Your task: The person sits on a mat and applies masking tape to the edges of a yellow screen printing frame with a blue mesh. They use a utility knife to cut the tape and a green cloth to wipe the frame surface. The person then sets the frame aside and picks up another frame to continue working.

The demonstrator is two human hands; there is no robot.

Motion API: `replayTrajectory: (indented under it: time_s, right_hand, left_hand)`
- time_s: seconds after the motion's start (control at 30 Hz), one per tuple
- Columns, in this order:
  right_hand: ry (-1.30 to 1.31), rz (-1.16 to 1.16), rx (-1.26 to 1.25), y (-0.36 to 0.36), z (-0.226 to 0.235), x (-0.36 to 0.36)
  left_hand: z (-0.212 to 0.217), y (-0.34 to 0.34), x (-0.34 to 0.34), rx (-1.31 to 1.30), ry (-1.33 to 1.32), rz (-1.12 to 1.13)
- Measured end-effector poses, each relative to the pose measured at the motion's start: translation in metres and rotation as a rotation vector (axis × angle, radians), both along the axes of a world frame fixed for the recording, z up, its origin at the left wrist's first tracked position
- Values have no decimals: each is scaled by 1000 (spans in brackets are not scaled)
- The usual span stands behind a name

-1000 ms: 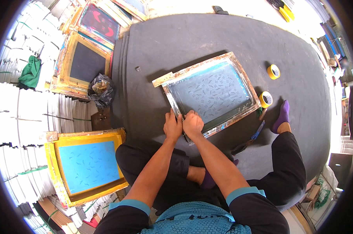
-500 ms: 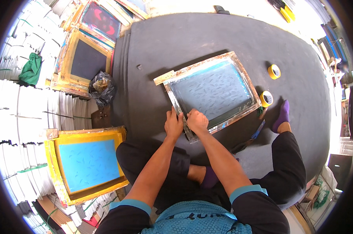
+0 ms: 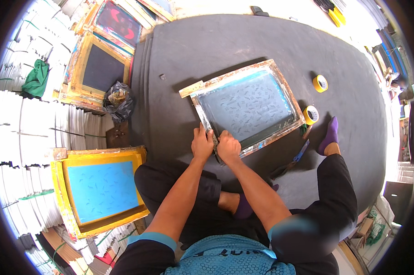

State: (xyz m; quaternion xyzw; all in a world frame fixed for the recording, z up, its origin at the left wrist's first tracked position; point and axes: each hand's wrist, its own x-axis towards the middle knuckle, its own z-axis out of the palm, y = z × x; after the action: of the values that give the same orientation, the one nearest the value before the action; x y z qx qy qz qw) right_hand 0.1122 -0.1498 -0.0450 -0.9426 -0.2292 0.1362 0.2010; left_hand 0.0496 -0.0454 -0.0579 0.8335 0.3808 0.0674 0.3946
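Observation:
A screen printing frame with a blue-grey mesh and small dark marks lies tilted on the dark grey mat. Both hands are at its near left corner. My left hand is closed around the left wooden edge, thumb toward the inner side. Right beside it, my right hand is curled with its knuckles over the inner corner; whatever its fingers pinch is hidden beneath them. A short wooden piece juts from the frame's far left corner.
Two yellow tape rolls and blue-handled scissors lie to the right. A yellow-edged screen with blue mesh rests at the left on white paper stacks. More screens and a black plastic bag are at the far left.
My right hand has shifted slightly down and left along the frame's corner, closer to the near edge. My left hand keeps its place on the frame.

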Motion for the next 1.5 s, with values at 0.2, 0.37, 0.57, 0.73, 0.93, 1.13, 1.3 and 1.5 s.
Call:
replayTrajectory:
  time_s: [0.2, 0.37, 0.57, 0.73, 0.93, 1.13, 1.3, 1.5]
  right_hand:
    - [323, -50, -7, -6, 10, 28]
    - [360, 121, -99, -26, 30, 32]
    - [236, 199, -94, -30, 13, 23]
    - [273, 300, -180, -23, 17, 31]
    - [87, 193, -96, -25, 7, 10]
    - [264, 144, -82, -26, 24, 15]
    - [347, 190, -78, -27, 21, 37]
    - [438, 258, -161, -38, 46, 50]
  left_hand:
    - [-1, 3, -2, -1, -11, -15]
    - [-9, 5, -3, 52, 1, -25]
    - [-6, 5, -2, 47, -6, -41]
    - [-1, 7, -2, 19, -2, -43]
    - [-5, 5, -1, 39, -13, -45]
    - [-6, 4, -2, 53, 5, -25]
    - [-4, 7, 1, 15, -41, -37]
    - [-1, 5, 1, 5, 38, 4]
